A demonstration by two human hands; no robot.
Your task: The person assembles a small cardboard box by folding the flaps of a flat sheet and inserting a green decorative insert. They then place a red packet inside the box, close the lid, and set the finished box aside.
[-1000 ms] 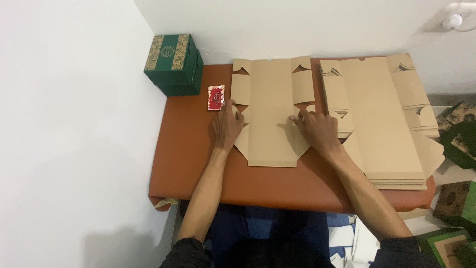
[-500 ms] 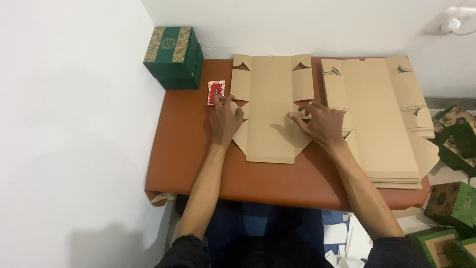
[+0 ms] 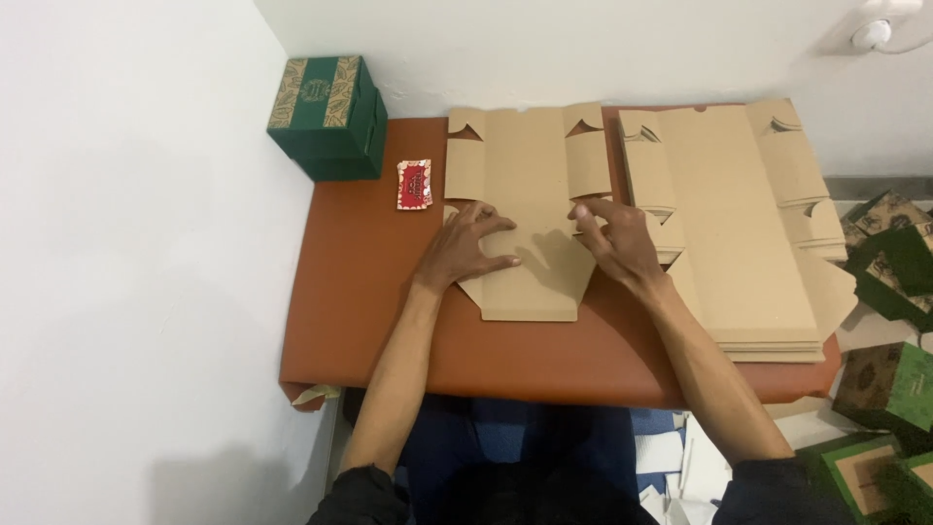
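Observation:
A flat brown cardboard box blank [image 3: 525,185] lies unfolded on the orange-brown table [image 3: 379,292]. My left hand [image 3: 466,248] rests on its lower left part with fingers spread, pressing the card down. My right hand [image 3: 622,238] touches the blank's right edge, fingers curled at a side flap. Neither hand lifts anything off the table.
A stack of several more brown blanks [image 3: 729,214] lies to the right. A closed green patterned box [image 3: 328,115] stands at the table's back left corner, with a small red card [image 3: 414,185] beside it. Green boxes [image 3: 889,384] lie on the floor at right. White walls close the left and back.
Both hands stay on the blank with small finger shifts. The view has tilted slightly, so the table sits a little lower in frame.

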